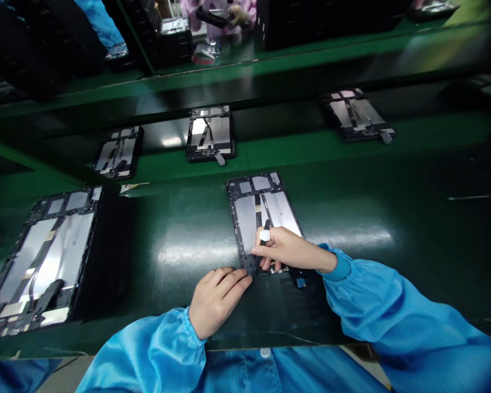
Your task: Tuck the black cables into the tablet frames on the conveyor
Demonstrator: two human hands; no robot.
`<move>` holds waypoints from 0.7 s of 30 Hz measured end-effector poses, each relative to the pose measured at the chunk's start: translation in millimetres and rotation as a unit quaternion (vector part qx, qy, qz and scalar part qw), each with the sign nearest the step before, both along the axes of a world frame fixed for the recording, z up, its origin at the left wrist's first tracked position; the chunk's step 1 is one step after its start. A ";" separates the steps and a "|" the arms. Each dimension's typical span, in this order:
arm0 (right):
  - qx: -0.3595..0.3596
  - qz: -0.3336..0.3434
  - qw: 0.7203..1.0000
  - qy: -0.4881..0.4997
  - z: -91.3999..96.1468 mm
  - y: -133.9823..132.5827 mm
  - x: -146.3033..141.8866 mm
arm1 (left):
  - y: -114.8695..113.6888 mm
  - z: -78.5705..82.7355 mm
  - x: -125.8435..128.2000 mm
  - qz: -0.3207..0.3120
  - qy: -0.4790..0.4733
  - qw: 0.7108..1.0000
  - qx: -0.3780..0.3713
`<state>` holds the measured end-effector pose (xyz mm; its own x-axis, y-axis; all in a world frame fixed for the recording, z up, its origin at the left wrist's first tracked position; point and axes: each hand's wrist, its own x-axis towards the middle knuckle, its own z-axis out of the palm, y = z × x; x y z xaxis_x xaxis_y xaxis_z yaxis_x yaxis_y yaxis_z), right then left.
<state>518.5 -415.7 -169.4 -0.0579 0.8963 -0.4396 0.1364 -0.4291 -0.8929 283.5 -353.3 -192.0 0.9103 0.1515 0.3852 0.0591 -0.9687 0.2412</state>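
A tablet frame [245, 213] with its inside exposed lies in front of me; silver plates and a dark ribbon cable run along it. My right hand [284, 248] is closed over its lower part, gripping a slim black pen-shaped tool [267, 225]. Something white wraps one finger of that hand. The tool's lower end is hidden behind my fingers. My left hand [220, 297] lies flat on the bench, fingers stretched out together, their tips at the frame's lower left corner. A small black tab with a blue patch [301, 282] sticks out at the frame's lower right.
A tall stack of similar tablet frames [45, 256] stands at left. Across the green bench [180, 218], more frames rest along a raised strip: one at left [117, 153], one mid [210, 132], one right [358, 114]. Beyond a green rail [245, 68], a person's hand [239, 16] shows.
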 end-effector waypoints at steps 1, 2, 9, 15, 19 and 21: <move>-0.001 0.000 1.000 -0.001 0.1 0.0 -0.1 | -0.3 1.5 0.5 0.000 0.001 1.000 0.009; -0.001 -0.001 1.000 -0.001 0.2 0.3 -0.4 | -0.7 3.3 1.0 -0.001 0.002 1.000 0.023; 0.017 -0.037 0.999 0.004 3.2 -5.3 -1.5 | -1.4 11.8 2.7 -0.006 0.034 0.994 0.105; 0.115 -0.151 0.976 -0.109 4.0 -46.2 2.3 | 0.1 8.9 1.6 -0.006 0.046 0.995 0.089; 0.144 -0.146 0.963 -0.174 2.9 -59.1 -3.3 | 1.0 8.3 0.5 -0.007 0.043 0.996 0.078; 0.150 -0.142 0.961 -0.185 1.8 -58.0 -5.5 | 1.7 7.2 0.0 -0.004 0.035 0.997 0.072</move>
